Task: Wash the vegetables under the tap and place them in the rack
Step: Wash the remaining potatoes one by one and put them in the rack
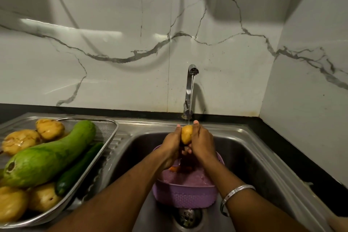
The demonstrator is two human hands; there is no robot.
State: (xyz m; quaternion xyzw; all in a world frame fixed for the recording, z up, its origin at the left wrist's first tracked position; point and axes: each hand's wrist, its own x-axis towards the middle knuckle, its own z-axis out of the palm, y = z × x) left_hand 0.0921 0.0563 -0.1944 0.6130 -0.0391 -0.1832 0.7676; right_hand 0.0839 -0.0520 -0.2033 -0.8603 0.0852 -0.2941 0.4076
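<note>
Both my forearms reach out over the round purple plastic colander [185,194] sitting in the stainless steel sink [250,149], near the drain. My left hand [172,144] and right hand [201,142] cup the small yellow-skinned potato [186,134] between them, fingers [195,124] curled round its sides, clamped on it. Its long axis stands roughly upright, top end under the thin stream from the chrome tap [190,88]. Once it is rinsed, I judge it must travel left: the steel mesh rack [111,128] lies well apart on the drainboard, so my left hand is nearer. That rack already holds a long pale green gourd [50,154], a dark cucumber [79,167] and other potatoes.
</note>
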